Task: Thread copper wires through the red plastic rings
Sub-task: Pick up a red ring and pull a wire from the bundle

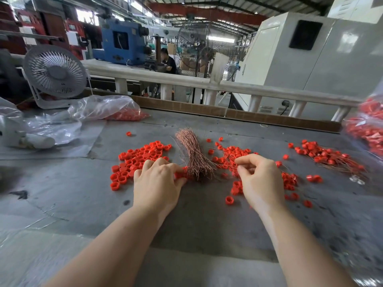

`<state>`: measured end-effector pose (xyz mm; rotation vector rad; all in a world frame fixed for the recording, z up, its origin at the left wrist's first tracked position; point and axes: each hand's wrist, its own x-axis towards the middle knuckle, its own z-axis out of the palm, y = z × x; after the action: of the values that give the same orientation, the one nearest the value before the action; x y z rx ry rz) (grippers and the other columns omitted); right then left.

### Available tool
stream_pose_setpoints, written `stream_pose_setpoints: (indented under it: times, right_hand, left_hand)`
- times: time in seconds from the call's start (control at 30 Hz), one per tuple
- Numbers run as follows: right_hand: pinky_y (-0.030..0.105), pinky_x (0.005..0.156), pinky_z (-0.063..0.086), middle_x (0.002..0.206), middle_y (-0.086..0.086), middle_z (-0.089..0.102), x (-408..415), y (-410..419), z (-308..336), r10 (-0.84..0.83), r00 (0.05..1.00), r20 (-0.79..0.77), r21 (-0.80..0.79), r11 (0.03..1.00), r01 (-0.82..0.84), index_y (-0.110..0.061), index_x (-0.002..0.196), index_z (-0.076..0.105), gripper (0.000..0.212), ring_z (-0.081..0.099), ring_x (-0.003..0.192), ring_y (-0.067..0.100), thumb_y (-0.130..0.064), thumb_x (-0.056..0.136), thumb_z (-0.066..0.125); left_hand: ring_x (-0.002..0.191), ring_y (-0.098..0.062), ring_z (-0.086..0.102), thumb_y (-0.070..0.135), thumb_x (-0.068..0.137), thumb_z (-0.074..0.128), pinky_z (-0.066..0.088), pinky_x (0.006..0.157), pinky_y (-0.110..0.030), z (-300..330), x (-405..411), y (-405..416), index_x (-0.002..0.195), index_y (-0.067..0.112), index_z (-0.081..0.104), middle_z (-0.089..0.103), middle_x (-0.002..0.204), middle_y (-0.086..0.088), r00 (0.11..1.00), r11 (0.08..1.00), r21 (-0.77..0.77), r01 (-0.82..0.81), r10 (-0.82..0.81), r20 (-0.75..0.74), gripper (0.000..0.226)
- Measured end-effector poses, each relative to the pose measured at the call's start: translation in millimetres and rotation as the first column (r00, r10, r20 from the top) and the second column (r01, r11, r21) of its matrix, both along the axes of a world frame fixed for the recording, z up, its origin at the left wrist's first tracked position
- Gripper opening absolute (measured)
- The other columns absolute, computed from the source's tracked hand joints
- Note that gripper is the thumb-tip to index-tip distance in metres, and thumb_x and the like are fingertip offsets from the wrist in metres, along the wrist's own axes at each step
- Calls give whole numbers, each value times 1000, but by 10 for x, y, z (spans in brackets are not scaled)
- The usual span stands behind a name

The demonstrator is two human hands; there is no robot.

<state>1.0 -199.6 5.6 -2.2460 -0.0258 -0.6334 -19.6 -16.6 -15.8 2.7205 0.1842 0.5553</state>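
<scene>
On the grey desk [62,193], red rings [136,160] lie mid-desk in heaps either side of a copper wire bundle [192,154], its long axis running near-to-far. The left hand [157,183] pinches a ring beside it; the right hand [261,179], fingers curled, pinches thin wires.

matt red plastic rings [138,157], shiny copper wires [194,157], a dull grey scuffed table [83,193], crinkled glossy clear bag [103,107].
</scene>
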Motion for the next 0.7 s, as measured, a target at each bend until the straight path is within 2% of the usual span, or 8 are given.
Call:
stream_pose_setpoints:
  times: [0.07,0.13,0.2,0.3,0.4,0.5,0.63,0.7]
  right_hand:
    - [27,66,47,76,-5,65,11,-26,10,-47,999,-15,33,998,48,-17,86,70,19,59,67,12,-3,87,57]
    - [37,68,52,76,-4,64,9,-41,18,-83,996,-29,34,996,84,-20,83,69,20,61,73,18,-4,87,56]
    - [46,75,52,73,-7,61,-6,-42,28,-115,993,-37,-6,993,115,-25,78,65,23,63,79,23,-6,87,57]
    - [51,83,48,73,-9,61,-10,-53,23,-148,985,-88,-37,989,145,-30,79,63,24,62,80,26,-7,86,58]
    - [46,90,45,84,-5,66,18,-60,-17,-161,977,-141,-121,982,144,-27,87,66,19,61,93,25,-10,86,60]
    - [38,94,37,103,-3,66,48,-60,-66,-155,981,-121,-211,969,127,-27,98,67,19,55,105,22,-14,88,59]
    - [32,84,18,119,-8,59,62,-46,-123,-96,988,-118,-338,940,51,-35,112,62,29,42,115,18,-16,93,52]
    - [32,85,15,126,-11,55,71,-45,-140,-71,986,-148,-399,917,7,-41,121,56,34,38,118,16,-20,95,49]
  left_hand:
    - [114,-18,37,47,88,55,27,87,-32,-13,-5,1,114,38,60,53,119,11,1000,1000,15,0,0,2,27]
    - [115,-18,37,45,89,55,27,88,-33,-28,-3,-1,116,38,59,52,120,11,1000,999,31,5,-5,8,28]
    - [116,-18,37,45,89,54,27,90,-33,-38,1,-5,120,38,57,52,122,11,1000,999,38,11,-12,19,31]
    - [117,-18,37,45,90,54,26,91,-33,-46,10,-7,123,38,56,52,122,11,999,999,40,31,-32,26,34]
    - [115,-17,38,45,90,55,25,89,-33,-48,16,-2,119,37,57,53,120,11,999,998,43,40,-41,36,31]
    - [114,-16,38,45,90,55,25,88,-32,-54,18,-1,116,36,58,53,118,11,997,998,42,54,-56,45,28]
    - [117,-16,38,45,90,54,26,91,-32,-58,18,0,113,34,57,54,118,12,996,997,39,71,-73,46,26]
    - [116,-15,39,46,89,55,25,91,-32,-53,14,-6,110,33,57,54,115,12,996,997,27,69,-71,49,24]
